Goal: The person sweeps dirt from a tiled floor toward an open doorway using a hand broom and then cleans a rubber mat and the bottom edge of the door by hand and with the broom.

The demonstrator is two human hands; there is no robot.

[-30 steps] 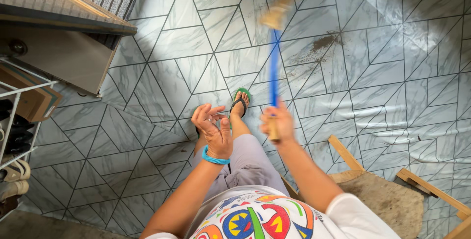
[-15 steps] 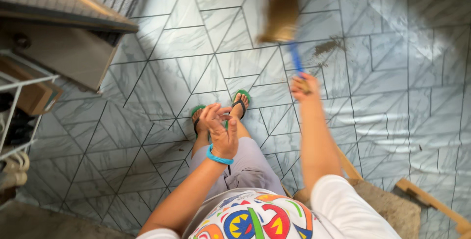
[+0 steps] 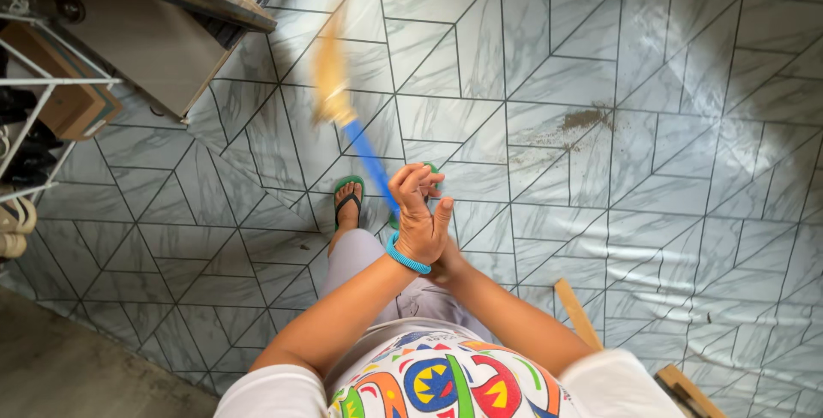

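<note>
A broom with a blue handle (image 3: pixel 369 161) and straw-coloured bristles (image 3: pixel 328 79) slants up and to the left over the grey tiled floor, blurred by motion. My right hand (image 3: pixel 447 267) grips the handle's lower end and is mostly hidden behind my left hand. My left hand (image 3: pixel 418 216), with a blue band on the wrist, is raised in front of it with the fingers apart and holds nothing. A small pile of brown dirt (image 3: pixel 586 118) lies on the tiles to the right of the broom.
My feet in green flip-flops (image 3: pixel 348 195) stand below the broom. A white wire shoe rack (image 3: pixel 30 118) is at the left edge, and a raised step (image 3: pixel 154 36) is at the top left. Wooden slats (image 3: pixel 576 313) lie at the lower right.
The broom has swung from the right, near the dirt pile, over to the left. My right hand has pulled back behind my left hand. The view has shifted to the right.
</note>
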